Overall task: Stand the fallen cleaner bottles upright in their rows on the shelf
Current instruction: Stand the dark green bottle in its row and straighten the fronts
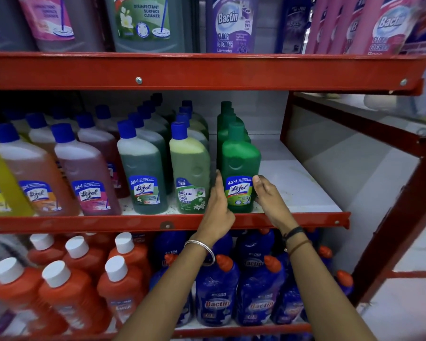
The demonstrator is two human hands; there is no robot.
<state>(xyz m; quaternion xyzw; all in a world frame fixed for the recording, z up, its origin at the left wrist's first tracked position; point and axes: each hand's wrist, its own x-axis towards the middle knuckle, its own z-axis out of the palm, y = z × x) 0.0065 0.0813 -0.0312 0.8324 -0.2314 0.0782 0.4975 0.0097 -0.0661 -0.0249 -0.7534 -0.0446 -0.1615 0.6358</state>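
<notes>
I cup my left hand [218, 205] and right hand [268, 196] around an upright green Lizol bottle [240, 168] at the red shelf lip [133, 223], bare white shelf [295, 188] open rightward.

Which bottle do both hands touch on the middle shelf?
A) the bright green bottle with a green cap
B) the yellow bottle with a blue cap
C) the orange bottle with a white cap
A: the left hand and right hand flank the upright bright green bottle at its label.
</notes>
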